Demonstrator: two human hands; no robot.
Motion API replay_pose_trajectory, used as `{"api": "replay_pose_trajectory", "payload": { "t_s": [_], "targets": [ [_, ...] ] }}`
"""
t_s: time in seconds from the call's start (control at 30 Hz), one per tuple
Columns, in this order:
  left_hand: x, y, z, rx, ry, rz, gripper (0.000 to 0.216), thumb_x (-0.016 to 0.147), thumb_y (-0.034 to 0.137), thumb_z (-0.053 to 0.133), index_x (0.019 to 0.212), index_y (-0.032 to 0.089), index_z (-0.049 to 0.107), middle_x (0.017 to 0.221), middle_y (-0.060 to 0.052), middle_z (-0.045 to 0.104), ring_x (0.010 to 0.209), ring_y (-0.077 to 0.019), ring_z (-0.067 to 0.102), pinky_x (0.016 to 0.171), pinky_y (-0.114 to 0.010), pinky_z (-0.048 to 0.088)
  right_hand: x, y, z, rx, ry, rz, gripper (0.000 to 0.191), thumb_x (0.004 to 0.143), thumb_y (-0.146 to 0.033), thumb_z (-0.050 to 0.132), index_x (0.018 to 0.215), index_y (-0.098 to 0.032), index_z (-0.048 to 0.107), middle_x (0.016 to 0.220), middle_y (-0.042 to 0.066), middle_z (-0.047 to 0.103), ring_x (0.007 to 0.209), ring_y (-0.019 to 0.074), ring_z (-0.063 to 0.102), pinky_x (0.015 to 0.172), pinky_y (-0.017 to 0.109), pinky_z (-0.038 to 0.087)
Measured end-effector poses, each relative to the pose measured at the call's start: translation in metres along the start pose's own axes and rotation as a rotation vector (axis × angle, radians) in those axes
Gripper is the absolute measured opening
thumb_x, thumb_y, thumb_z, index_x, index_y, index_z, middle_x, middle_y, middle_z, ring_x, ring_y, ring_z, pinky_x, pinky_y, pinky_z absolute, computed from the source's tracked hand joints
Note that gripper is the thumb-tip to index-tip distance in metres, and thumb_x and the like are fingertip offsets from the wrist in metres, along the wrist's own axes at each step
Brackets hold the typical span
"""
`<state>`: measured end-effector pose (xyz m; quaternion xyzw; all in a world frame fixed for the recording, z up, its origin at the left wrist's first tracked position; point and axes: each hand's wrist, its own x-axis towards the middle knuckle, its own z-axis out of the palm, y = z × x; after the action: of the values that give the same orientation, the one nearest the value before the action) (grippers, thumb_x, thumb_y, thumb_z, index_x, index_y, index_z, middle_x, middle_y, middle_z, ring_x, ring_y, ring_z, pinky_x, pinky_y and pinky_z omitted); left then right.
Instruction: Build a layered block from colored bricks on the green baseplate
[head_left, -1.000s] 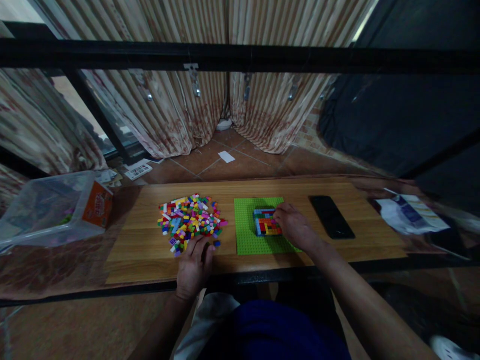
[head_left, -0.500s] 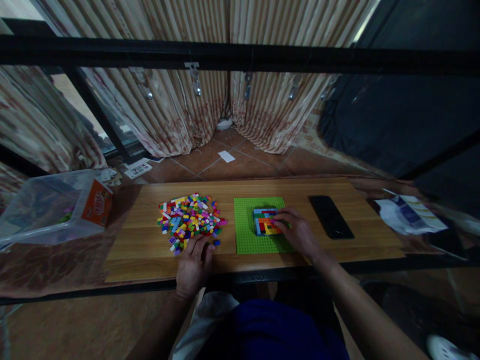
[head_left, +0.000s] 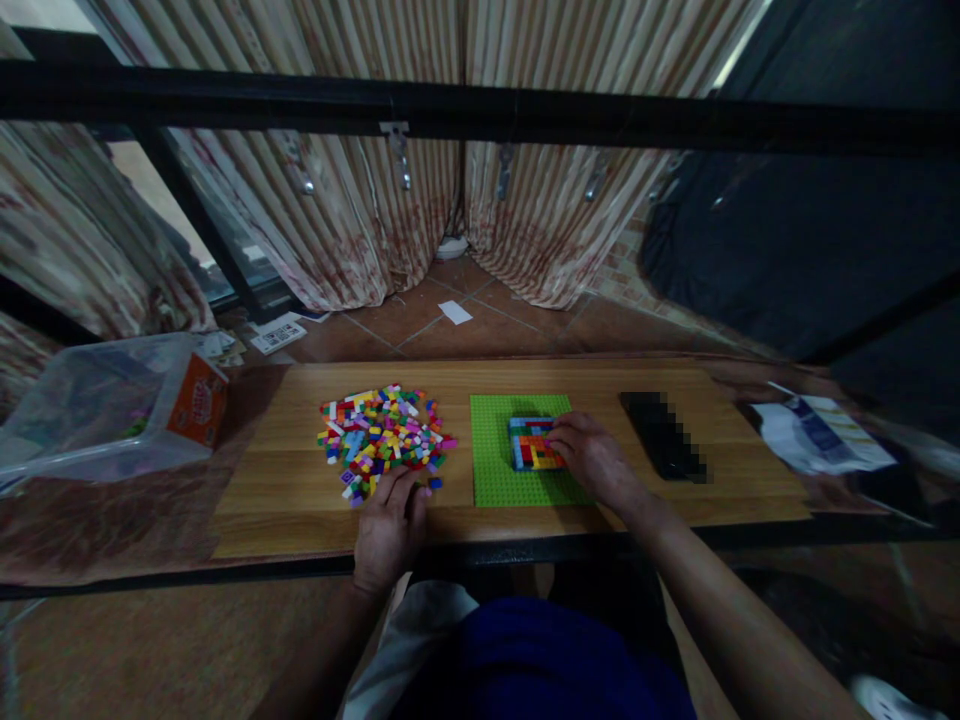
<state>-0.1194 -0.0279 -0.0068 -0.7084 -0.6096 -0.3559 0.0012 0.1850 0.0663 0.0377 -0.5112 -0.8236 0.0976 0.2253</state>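
Observation:
A small rectangular structure of toy building bricks (head_left: 531,450), blue at its border with red, orange and yellow inside, stands on a green baseplate (head_left: 491,485). My right hand (head_left: 596,460) has its fingers closed on the structure's right side and covers that end. Whether a loose brick is between the fingertips is hidden. To the left lies a loose heap of small multicoloured bricks (head_left: 390,430). At its near edge rests my left hand (head_left: 388,530), fingers reaching onto the bricks and thumb apart. A blue brick (head_left: 436,484) lies just right of that thumb.
A black phone (head_left: 660,435) lies right of the baseplate on the wooden board (head_left: 289,520). A clear plastic bin (head_left: 97,400) with an orange label stands at the far left. Paper and packaging (head_left: 821,435) lie at the right. A dark metal bar (head_left: 465,105) crosses beyond the board.
Both hands stay in nearly the same places. The fingers of my right hand have shifted slightly on the structure, and the whole view has moved a little.

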Motion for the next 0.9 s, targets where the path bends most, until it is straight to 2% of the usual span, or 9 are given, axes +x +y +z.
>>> {"api": "replay_pose_trajectory", "payload": {
  "t_s": [0.1,0.27,0.4,0.57,0.9],
  "targets": [
    [0.000,0.000,0.000,0.008,0.005,0.002,0.021,0.089,0.024,0.053,0.107,0.018,0.062,0.106,-0.009,0.063,0.103,-0.0204,0.061,0.092,-0.034,0.052,-0.002,-0.001,0.002,0.014,0.035,0.016,0.024,0.091,-0.028,0.049,0.082,-0.021,0.070,0.099,0.009,0.065,0.094,0.0219,0.060,0.091,0.041,0.048],
    [-0.001,0.000,0.001,0.021,0.011,0.000,0.022,0.089,0.024,0.054,0.110,0.019,0.061,0.106,-0.009,0.063,0.103,-0.0207,0.061,0.091,-0.034,0.052,-0.006,0.001,0.005,0.174,0.124,0.124,0.017,0.085,-0.033,0.057,0.083,-0.023,0.071,0.098,0.007,0.066,0.093,0.0219,0.063,0.088,0.040,0.050],
    [-0.002,0.000,0.002,0.013,0.014,0.002,0.023,0.089,0.024,0.054,0.110,0.019,0.061,0.107,-0.008,0.063,0.103,-0.0205,0.061,0.092,-0.034,0.052,-0.007,0.008,0.006,0.311,0.198,0.263,0.022,0.082,-0.040,0.058,0.085,-0.021,0.070,0.095,0.006,0.068,0.085,0.0203,0.064,0.076,0.035,0.051],
    [-0.001,-0.001,0.003,0.001,0.006,-0.002,0.023,0.089,0.024,0.054,0.110,0.018,0.062,0.107,-0.009,0.063,0.103,-0.0202,0.061,0.092,-0.033,0.052,-0.007,0.010,0.013,0.413,0.207,0.463,0.032,0.076,-0.046,0.063,0.090,-0.018,0.069,0.090,0.007,0.069,0.079,0.0203,0.064,0.072,0.035,0.051],
    [0.000,0.000,0.000,0.002,0.002,0.009,0.023,0.090,0.025,0.053,0.110,0.018,0.061,0.106,-0.009,0.063,0.102,-0.0202,0.061,0.091,-0.034,0.052,-0.002,0.004,0.030,0.564,0.258,0.590,0.035,0.066,-0.045,0.071,0.086,-0.017,0.067,0.079,0.006,0.070,0.070,0.0194,0.064,0.067,0.034,0.051]
  ]
}}
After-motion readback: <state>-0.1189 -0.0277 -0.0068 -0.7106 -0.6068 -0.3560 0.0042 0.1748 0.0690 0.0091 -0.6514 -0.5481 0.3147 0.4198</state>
